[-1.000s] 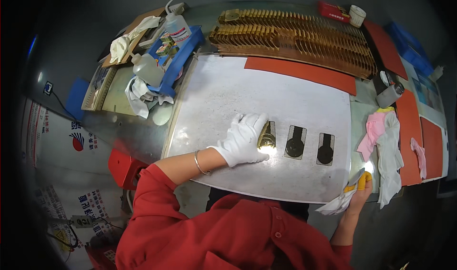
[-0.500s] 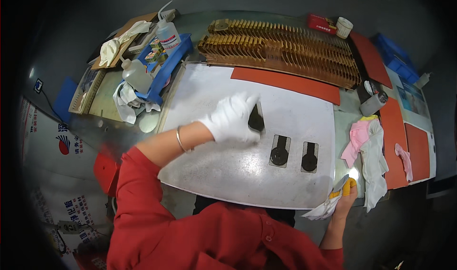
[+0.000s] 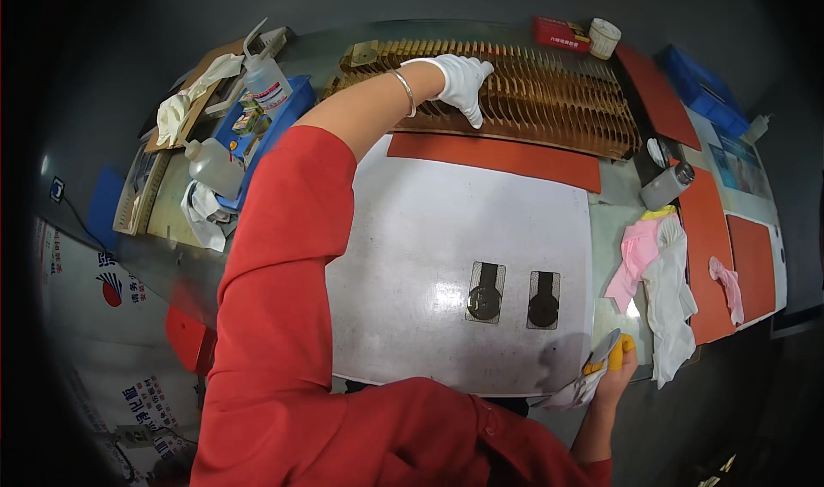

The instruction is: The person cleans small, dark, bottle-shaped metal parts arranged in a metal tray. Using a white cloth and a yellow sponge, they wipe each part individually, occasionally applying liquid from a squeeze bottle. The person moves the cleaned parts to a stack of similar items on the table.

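Observation:
My left hand [image 3: 462, 85], in a white glove, reaches to the brown slotted rack [image 3: 558, 96] at the far side of the table. Its thumb and fingers curl over the front slots; whatever lies between them is hidden among the rack's thin dividers. At the near right edge, my right hand [image 3: 620, 372], with yellow covers on some fingers, closes on a crumpled white cloth [image 3: 577, 393]. A flat grey piece sticks up beside those fingers. Two thin dark plates [image 3: 486, 302], each with a round end and a meshed border, lie on the white board [image 3: 403, 255].
Along the rack's front runs a red-orange strip [image 3: 498, 161]. At left stands a blue tray [image 3: 296, 101] with squeeze bottles [image 3: 266, 84]. A grey bottle [image 3: 668, 187], pink cloth [image 3: 637, 255] and white glove [image 3: 669, 298] are at right. A white cup [image 3: 604, 39] stands far right.
My left hand has moved from above the board, where it held a thin dark plate upright, away to the rack. My right hand stays at the near edge with the cloth.

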`<action>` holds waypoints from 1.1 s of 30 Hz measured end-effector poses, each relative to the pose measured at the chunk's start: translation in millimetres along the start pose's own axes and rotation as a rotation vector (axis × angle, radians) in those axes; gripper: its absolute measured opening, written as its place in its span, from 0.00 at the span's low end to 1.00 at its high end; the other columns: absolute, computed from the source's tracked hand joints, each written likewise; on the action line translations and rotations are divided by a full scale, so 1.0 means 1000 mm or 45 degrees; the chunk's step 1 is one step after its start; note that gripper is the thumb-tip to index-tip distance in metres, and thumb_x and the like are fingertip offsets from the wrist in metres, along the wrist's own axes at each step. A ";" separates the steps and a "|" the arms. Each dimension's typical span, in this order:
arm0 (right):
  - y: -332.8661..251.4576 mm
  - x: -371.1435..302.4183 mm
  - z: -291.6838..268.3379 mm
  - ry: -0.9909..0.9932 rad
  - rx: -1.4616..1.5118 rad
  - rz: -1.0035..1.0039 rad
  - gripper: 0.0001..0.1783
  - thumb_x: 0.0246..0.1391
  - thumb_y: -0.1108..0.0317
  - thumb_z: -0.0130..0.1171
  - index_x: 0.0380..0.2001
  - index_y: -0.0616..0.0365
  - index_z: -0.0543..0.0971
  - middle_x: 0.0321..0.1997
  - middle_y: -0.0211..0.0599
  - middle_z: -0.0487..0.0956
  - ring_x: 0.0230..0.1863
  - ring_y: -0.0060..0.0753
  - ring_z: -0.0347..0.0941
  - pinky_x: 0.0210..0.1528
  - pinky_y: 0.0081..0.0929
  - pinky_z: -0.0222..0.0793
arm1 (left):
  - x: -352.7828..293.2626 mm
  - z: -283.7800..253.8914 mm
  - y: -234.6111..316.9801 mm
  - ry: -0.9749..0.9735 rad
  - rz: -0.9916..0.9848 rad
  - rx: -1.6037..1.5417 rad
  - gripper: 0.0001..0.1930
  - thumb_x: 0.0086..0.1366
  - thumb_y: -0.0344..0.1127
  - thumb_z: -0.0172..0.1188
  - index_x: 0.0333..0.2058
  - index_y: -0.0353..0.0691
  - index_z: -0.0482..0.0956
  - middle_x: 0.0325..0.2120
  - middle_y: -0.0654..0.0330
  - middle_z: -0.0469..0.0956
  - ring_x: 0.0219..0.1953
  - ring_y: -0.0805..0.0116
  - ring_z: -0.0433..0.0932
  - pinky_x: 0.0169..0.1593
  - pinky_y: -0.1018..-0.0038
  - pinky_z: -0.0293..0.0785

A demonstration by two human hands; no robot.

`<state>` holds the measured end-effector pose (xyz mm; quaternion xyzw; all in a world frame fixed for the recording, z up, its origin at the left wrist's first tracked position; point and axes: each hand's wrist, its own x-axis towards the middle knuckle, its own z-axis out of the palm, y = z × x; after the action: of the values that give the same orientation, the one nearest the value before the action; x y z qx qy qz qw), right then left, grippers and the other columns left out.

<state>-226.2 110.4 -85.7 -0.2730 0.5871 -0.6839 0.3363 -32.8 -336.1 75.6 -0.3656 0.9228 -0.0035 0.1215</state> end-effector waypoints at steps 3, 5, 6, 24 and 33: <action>-0.010 -0.003 0.010 -0.024 0.049 0.025 0.06 0.57 0.69 0.49 0.34 0.61 0.70 0.25 0.27 0.70 0.21 0.14 0.64 0.21 0.12 0.59 | -0.012 -0.003 -0.004 0.040 0.004 -0.113 0.55 0.37 0.50 0.71 0.59 0.34 0.49 0.54 0.44 0.62 0.55 0.51 0.65 0.56 0.68 0.63; 0.002 0.002 0.001 0.005 -0.138 0.018 0.07 0.57 0.70 0.49 0.35 0.62 0.70 0.27 0.27 0.71 0.24 0.15 0.64 0.23 0.13 0.60 | -0.043 -0.008 0.000 0.147 -0.077 -0.036 0.50 0.40 0.51 0.70 0.57 0.32 0.54 0.53 0.44 0.64 0.54 0.53 0.66 0.56 0.69 0.63; 0.007 0.000 -0.006 0.076 -0.187 0.012 0.08 0.57 0.70 0.49 0.36 0.63 0.71 0.28 0.27 0.71 0.26 0.15 0.64 0.25 0.13 0.60 | -0.059 -0.017 0.016 0.150 0.026 -0.124 0.43 0.40 0.52 0.70 0.51 0.31 0.64 0.48 0.44 0.69 0.49 0.53 0.71 0.52 0.67 0.67; -0.004 0.000 0.011 0.048 0.061 0.004 0.07 0.57 0.66 0.50 0.35 0.59 0.71 0.21 0.25 0.69 0.16 0.15 0.63 0.16 0.15 0.60 | -0.207 0.132 0.167 0.274 -0.002 -0.611 0.42 0.36 0.47 0.66 0.52 0.42 0.59 0.42 0.48 0.67 0.49 0.48 0.65 0.58 0.54 0.53; -0.001 -0.001 0.004 0.028 0.040 0.012 0.08 0.57 0.66 0.49 0.35 0.60 0.71 0.24 0.27 0.70 0.18 0.17 0.65 0.17 0.16 0.61 | -0.214 0.138 0.178 0.387 -0.113 -0.721 0.37 0.37 0.42 0.64 0.50 0.41 0.63 0.41 0.46 0.65 0.44 0.44 0.67 0.48 0.58 0.65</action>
<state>-223.2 108.8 -84.0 -0.2573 0.5813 -0.6943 0.3373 28.8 -49.9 -27.9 -0.4201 0.8778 0.1937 -0.1243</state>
